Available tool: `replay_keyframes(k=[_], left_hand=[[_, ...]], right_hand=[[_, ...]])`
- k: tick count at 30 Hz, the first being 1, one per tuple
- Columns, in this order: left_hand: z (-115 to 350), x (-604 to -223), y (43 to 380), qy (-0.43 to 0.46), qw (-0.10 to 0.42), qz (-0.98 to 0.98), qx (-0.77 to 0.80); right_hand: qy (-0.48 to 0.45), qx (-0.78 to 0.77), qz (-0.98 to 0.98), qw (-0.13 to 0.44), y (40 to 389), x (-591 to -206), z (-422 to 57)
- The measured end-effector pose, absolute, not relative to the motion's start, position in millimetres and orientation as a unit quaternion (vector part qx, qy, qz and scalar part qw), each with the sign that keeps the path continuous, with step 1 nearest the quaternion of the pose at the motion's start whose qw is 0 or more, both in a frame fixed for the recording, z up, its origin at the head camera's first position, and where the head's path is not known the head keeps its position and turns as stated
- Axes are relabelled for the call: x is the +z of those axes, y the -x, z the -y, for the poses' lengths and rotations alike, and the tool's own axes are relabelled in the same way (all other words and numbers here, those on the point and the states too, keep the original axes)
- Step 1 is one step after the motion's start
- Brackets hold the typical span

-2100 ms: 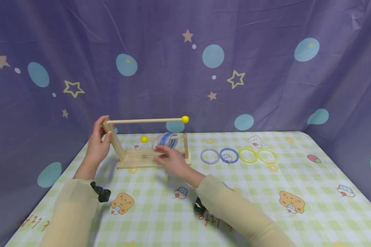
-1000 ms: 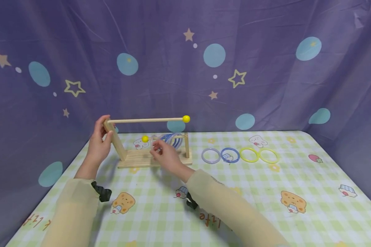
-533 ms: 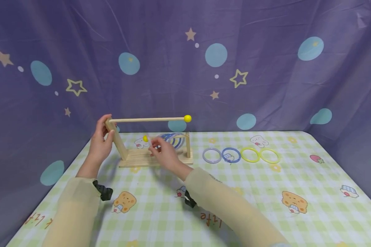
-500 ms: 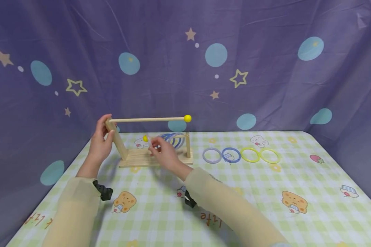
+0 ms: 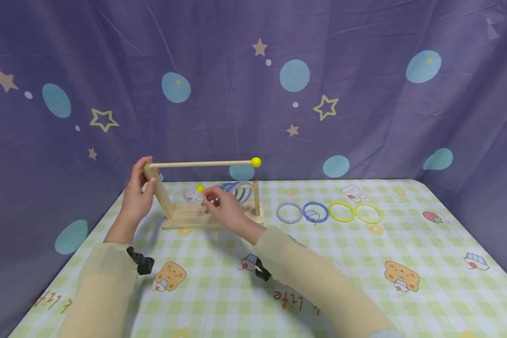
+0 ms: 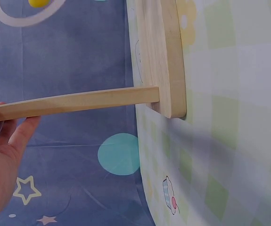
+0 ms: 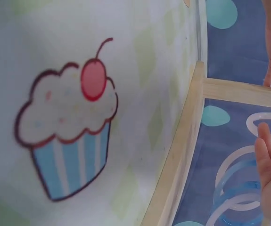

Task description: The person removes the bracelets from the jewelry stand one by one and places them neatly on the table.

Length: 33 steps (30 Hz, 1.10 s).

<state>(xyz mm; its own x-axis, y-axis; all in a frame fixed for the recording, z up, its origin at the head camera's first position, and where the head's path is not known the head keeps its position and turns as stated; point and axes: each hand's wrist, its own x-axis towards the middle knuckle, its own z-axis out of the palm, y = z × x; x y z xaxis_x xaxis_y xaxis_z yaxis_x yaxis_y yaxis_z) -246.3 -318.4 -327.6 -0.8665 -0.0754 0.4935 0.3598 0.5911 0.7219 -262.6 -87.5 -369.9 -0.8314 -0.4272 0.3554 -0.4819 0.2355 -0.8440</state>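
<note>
A wooden stand with a flat base [image 5: 188, 217] carries an upper rod [image 5: 203, 164] and a lower rod, each tipped with a yellow ball. My left hand [image 5: 137, 199] grips the top of its left upright [image 5: 162, 195]. Between thumb and fingers my right hand [image 5: 226, 209] pinches a whitish ring [image 6: 24, 22]; in the left wrist view this ring circles the lower rod's yellow ball [image 6: 38, 2]. Whether it is past the ball's tip I cannot tell. Behind that hand, several blue and clear rings [image 7: 222, 179] hang on the lower rod, partly hidden by it.
Right of the stand, a clear ring [image 5: 289, 221], a blue ring [image 5: 315, 221] and two yellow rings [image 5: 342, 221] lie flat in a row on the checked tablecloth [image 5: 342, 291]. A purple curtain [image 5: 219, 84] stands behind the table.
My right hand has moved left from the hanging rings, taken hold of a whitish ring and drawn it along the lower rod to its ball. My left hand keeps its grip on the upright.
</note>
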Motion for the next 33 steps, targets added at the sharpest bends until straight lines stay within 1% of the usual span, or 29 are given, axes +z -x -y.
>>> replay_keyframes(k=[8, 20, 26, 33], left_hand=[[320, -328, 247, 0.074, 0.244, 0.864, -0.435], [320, -329, 249, 0.075, 0.246, 0.862, -0.438], [320, -330, 249, 0.079, 0.254, 0.861, -0.434], [318, -328, 248, 0.079, 0.252, 0.861, -0.434]], right_hand=[[-0.323, 0.55, 0.77, 0.023, 254, -365, 69], [-0.365, 0.526, 0.768, 0.021, 240, -352, 24], [-0.384, 0.525, 0.758, 0.05, 240, -350, 1], [-0.378, 0.519, 0.761, 0.088, 246, -349, -28]])
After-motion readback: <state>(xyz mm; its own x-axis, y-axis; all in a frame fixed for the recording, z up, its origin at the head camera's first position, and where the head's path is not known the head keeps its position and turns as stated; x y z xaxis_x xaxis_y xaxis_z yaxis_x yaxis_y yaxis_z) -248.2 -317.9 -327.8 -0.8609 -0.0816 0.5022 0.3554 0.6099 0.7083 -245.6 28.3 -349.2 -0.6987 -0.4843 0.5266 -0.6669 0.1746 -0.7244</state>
